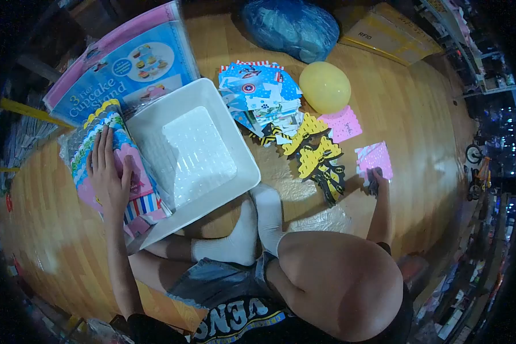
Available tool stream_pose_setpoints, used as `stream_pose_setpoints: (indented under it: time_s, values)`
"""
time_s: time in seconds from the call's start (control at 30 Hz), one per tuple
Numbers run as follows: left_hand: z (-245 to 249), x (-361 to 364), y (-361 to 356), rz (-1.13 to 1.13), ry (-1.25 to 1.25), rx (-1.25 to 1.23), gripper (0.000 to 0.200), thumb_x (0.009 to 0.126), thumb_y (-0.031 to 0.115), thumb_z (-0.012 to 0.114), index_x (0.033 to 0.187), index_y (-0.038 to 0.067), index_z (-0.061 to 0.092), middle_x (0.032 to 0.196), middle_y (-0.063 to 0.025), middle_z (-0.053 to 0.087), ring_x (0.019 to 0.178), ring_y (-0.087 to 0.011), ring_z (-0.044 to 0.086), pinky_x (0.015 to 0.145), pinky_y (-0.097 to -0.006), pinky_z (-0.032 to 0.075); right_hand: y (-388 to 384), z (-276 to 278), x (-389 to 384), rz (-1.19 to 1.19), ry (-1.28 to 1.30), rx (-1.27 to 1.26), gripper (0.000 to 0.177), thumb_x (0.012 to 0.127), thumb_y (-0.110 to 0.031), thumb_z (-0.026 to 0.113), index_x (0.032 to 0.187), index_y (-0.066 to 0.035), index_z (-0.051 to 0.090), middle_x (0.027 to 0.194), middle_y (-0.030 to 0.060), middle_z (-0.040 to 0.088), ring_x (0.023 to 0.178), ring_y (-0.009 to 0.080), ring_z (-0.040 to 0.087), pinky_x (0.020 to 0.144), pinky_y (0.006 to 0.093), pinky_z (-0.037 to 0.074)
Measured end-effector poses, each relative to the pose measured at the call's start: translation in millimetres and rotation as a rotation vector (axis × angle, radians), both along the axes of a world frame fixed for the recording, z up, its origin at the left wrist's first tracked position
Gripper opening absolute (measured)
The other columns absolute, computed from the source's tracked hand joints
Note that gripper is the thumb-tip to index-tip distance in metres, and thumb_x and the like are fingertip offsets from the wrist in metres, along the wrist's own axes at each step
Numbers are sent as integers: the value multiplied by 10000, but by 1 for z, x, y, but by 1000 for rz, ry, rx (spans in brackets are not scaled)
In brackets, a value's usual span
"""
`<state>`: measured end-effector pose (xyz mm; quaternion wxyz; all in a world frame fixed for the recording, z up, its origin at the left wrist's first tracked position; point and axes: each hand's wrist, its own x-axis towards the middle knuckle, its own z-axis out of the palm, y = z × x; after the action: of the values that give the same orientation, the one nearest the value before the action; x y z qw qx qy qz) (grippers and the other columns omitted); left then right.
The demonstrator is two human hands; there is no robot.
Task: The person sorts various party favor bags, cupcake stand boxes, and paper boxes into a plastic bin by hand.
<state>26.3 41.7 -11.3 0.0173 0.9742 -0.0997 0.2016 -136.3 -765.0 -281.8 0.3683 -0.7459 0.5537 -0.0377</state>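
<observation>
My left hand (110, 172) lies with its fingers stretched out on a stack of colourful scalloped paper cutouts (123, 149) at the left side of a white plastic tub (212, 204). My right hand (376, 179), in shadow, has its fingers closed at the lower edge of a pink patterned card (378, 157) over the floor. Another pink card (343, 123) lies up and left of it. Yellow and black bat-style cutouts (318, 155) lie between that card and the tub. Above them is a loose pile of blue superhero cutouts (258, 89).
A yellow balloon (325, 87) rests beside the blue pile. Behind are a blue plastic bag (292, 26) and a cardboard box (387, 35). A cupcake stand package (132, 63) leans behind the tub. Shelves (487, 189) line the right side. My bent legs (338, 275) are in front.
</observation>
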Motion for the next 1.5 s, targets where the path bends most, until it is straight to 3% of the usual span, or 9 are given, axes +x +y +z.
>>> stream_pose_setpoints:
  time_s: [0.07,0.33,0.43,0.97,1.07,1.1,1.33,1.4,1.5]
  values:
    - [-2,1,2,-9,-10,6,514,832,288,458,1285,64,364,1338,-69,360,1246,-237,308,1024,-396,188,30,22,21,38,-224,479,369,718,-345,676,821,4,619,646,123,597,490,249,582,442,354,480]
    - [1,-5,-2,5,4,-11,509,829,276,463,1278,55,370,1334,-75,366,1247,-235,308,1022,-391,189,111,101,73,-53,-108,634,220,712,-172,622,818,19,592,694,145,594,542,277,588,455,406,505]
    - [0,-5,0,-2,1,-13,511,830,284,460,1277,55,371,1336,-70,364,1247,-232,307,1020,-391,192,17,-2,66,-44,-111,513,201,706,-168,633,829,-12,601,709,121,606,602,271,597,505,406,511]
    - [-2,0,0,5,-25,-19,509,830,294,463,1283,82,369,1329,-65,372,1241,-236,315,1017,-399,201,102,68,173,133,-520,791,148,780,-175,580,859,-53,604,742,68,617,553,205,577,428,329,472]
    - [-1,-2,1,9,-17,-20,502,834,290,458,1281,79,372,1327,-65,374,1238,-241,319,1018,-399,198,106,-22,181,386,-701,497,244,715,-176,649,896,-15,615,794,84,635,662,184,613,578,292,498]
    - [-1,-2,0,9,-12,-22,500,834,288,457,1280,78,372,1327,-65,374,1238,-242,320,1018,-398,197,95,-74,247,154,-129,8,294,678,-157,679,906,16,610,787,101,634,731,170,613,638,275,490]
    - [-2,-1,0,15,-15,-12,509,834,292,456,1285,75,362,1330,-70,369,1240,-239,315,1016,-399,196,209,20,263,-219,224,-311,369,690,-193,668,960,40,576,723,107,616,728,200,612,613,305,479]
    - [-3,0,1,11,-15,-18,512,835,296,455,1286,74,360,1330,-70,369,1241,-240,314,1016,-400,194,167,-26,260,142,-553,292,357,733,-174,626,1019,26,552,754,98,619,695,198,613,602,300,481]
    - [2,-1,1,-1,8,-48,518,826,269,477,1286,66,355,1327,-88,367,1238,-260,312,1012,-399,202,217,82,227,194,-870,445,316,759,-81,578,1057,18,542,799,86,620,646,175,604,585,268,483]
